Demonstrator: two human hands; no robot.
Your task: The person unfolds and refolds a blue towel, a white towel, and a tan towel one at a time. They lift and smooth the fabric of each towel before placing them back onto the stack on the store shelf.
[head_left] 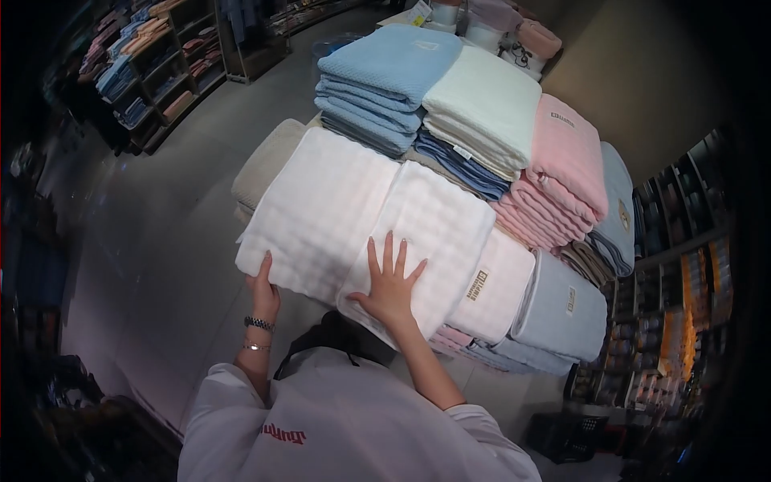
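A white folded towel [321, 189] with a puffy checked texture lies at the near left of the display. My left hand [263, 291] holds its front left corner, thumb on top and the other fingers hidden beneath the edge. My right hand [391, 281] rests palm down with fingers spread on another white folded towel [442, 213], which lies right beside the first one. To the right of that is a pale pink-white towel [507, 277] with a tan label, then a grey-blue towel [554, 309]. A beige towel [273, 157] shows behind the left corner.
Behind stand stacks of blue towels [385, 72], pale mint towels [486, 100] and pink towels [566, 153]. Shelves of folded textiles [173, 64] are at the far left. Packed shelves [666, 313] line the right, with a black crate [566, 434] on the floor.
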